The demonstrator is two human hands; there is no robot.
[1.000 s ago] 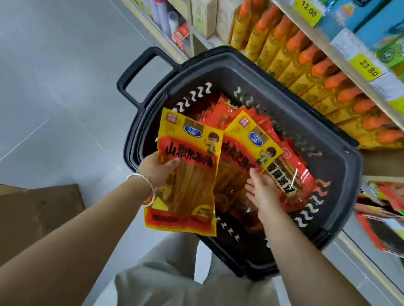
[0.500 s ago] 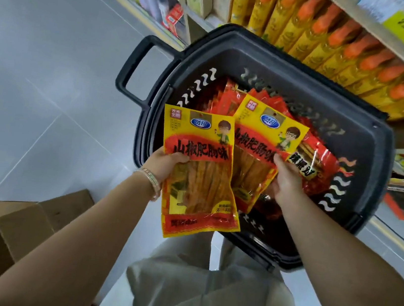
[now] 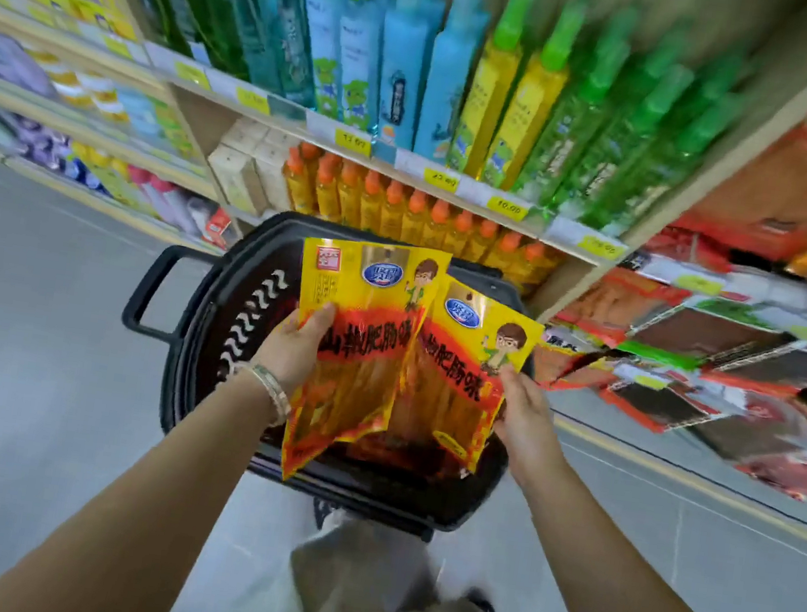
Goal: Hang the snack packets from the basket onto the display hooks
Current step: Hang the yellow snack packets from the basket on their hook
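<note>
Two yellow-and-red snack packets are held up above the black basket (image 3: pixel 211 330). My left hand (image 3: pixel 294 347) grips the left packet (image 3: pixel 358 351) by its left edge, thumb on the front. My right hand (image 3: pixel 523 416) holds the right packet (image 3: pixel 465 366) at its right edge. The two packets overlap in the middle and tilt apart at the top. More red packets (image 3: pixel 401 453) lie low inside the basket, mostly hidden. Snack packets hanging on the display (image 3: pixel 695 357) fill the right side, blurred; the hooks themselves cannot be made out.
A wooden shelf unit stands behind the basket, with orange-capped yellow bottles (image 3: pixel 404 212) on the lower shelf and tall blue, yellow and green bottles (image 3: pixel 450 68) above. Grey tiled floor (image 3: pixel 21 356) spreads to the left. My legs (image 3: pixel 375 602) are right below the basket.
Both hands have lifted their packets up out of the basket. The view has swung upward, so the upper shelves and the hanging display on the right now show; the cardboard boxes have left the view.
</note>
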